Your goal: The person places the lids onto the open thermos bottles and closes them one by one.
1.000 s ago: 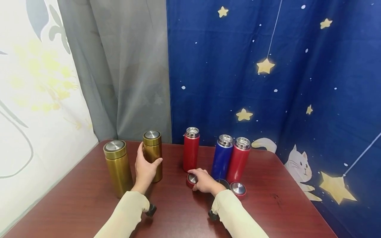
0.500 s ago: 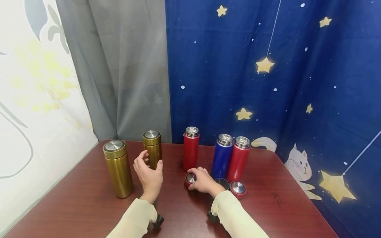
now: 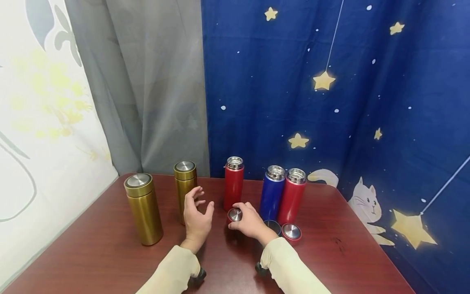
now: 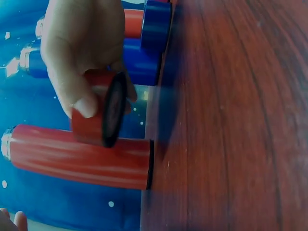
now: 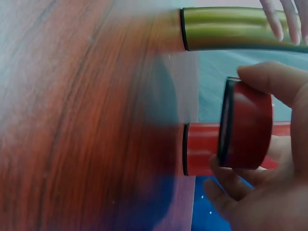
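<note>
Pinched between the thumb and fingers of my right hand (image 3: 253,222) is a red bottle lid (image 5: 250,127) with a silver top, held above the table. Just behind it stands an uncapped red thermos bottle (image 3: 233,190), upright, its steel mouth bare. My left hand (image 3: 198,224) hovers with spread, relaxed fingers and holds nothing, in front of a gold thermos bottle (image 3: 181,188) with its lid on. On the right, an uncapped blue thermos bottle (image 3: 272,200) and a second uncapped red thermos bottle (image 3: 292,200) stand close together.
A second capped gold thermos bottle (image 3: 145,216) stands at the left. A blue lid (image 4: 156,26) and another red lid (image 3: 291,233) lie before the right-hand bottles. Curtains (image 3: 264,102) hang behind the reddish-brown wooden table (image 3: 92,245).
My left hand has let go of the gold bottle and moved right, towards the lid. My right hand has raised the red lid slightly off the table.
</note>
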Demonstrator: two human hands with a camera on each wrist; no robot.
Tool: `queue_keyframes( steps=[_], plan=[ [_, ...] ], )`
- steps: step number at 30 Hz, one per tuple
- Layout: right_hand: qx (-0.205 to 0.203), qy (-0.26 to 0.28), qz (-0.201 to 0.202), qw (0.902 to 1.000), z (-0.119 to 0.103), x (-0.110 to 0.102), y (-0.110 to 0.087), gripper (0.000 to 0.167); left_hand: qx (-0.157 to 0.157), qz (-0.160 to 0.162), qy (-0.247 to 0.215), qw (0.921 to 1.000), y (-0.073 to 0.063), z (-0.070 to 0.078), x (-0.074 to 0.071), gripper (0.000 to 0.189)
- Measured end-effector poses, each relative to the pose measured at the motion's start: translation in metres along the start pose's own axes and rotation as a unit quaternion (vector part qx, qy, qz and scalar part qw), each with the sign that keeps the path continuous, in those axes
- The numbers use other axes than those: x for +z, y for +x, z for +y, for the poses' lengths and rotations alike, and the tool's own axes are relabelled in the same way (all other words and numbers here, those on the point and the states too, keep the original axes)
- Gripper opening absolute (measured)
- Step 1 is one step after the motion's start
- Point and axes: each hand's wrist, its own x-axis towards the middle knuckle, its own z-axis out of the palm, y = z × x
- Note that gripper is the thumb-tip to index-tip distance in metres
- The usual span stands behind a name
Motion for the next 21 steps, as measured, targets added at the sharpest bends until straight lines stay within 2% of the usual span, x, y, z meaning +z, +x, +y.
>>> queue_keyframes(
  steps=[5,10,16,21],
  plan=[
    [0.011,0.018,0.029,0.9993,-0.002,0.001,0.0,0.054,-0.036,-0.044,-0.007,0.9984,-0.001,-0.002,0.004,0.065],
    [0.02,0.034,0.043,0.9983,-0.004,-0.001,-0.002,0.05,-0.069,-0.092,-0.002,0.9933,-0.002,-0.005,0.004,0.065],
    [0.014,0.066,0.064,0.9957,0.0,-0.001,-0.004,0.048,-0.126,-0.134,-0.017,0.9827,-0.006,-0.014,0.005,0.068],
    [0.01,0.103,0.08,0.9914,0.003,-0.002,-0.006,0.051,-0.172,-0.154,-0.023,0.9727,-0.003,-0.023,0.014,0.07]
  ],
)
